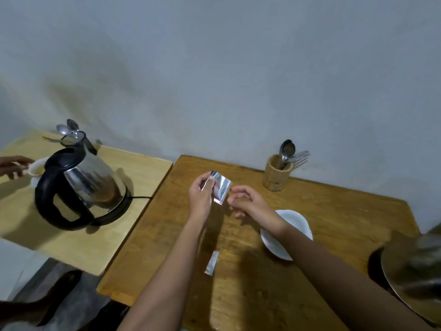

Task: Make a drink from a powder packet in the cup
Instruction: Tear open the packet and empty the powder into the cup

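My left hand pinches a silver foil powder packet by its left edge and holds it upright above the brown wooden table. My right hand hovers just right of the packet with fingers loosely curled and holds nothing. A white cup stands on the table under my right wrist, partly hidden by it. A torn-off silver strip lies flat on the table nearer to me.
A steel and black electric kettle sits on its base on a lighter table at left. Another person's hand touches a white cup there. A wooden holder with spoons and forks stands at back. A metal lid sits far right.
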{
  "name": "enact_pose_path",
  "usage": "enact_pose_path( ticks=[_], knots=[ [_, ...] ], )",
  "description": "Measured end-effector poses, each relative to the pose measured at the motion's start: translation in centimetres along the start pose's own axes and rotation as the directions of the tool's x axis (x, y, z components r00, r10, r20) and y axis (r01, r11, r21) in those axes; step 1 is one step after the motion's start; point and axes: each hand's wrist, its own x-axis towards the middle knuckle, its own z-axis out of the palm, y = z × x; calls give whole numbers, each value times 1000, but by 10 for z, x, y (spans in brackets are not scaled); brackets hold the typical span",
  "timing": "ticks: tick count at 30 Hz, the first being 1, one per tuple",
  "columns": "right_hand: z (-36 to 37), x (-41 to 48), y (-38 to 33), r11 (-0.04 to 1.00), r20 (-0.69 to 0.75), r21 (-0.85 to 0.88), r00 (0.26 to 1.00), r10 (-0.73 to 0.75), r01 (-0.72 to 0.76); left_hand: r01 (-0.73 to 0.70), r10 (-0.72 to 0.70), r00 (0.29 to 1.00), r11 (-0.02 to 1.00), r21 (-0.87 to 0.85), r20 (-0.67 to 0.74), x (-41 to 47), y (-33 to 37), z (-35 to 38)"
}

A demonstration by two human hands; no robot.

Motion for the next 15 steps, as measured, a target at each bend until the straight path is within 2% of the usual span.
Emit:
enact_pose_path(
  ticks=[5, 11, 13, 15],
  knots=[
    [-36, -18, -11, 993, -171, -80, 981, -95, 83, -3, 6, 997, 999, -45, 78, -11, 2, 67],
    [-83, -46, -6, 986, -416, -111, 895, -161, 126, 53, -31, 975, 994, -96, 218, -38, 0, 127],
    [-100, -56, -1, 993, -483, -23, 868, -116, 120, 45, -28, 954, 998, -51, 299, -44, -5, 137],
    [-113, -67, 3, 988, -546, 104, 836, -43, 119, -39, 1, 911, 996, 84, 413, -47, -11, 144]
  ],
)
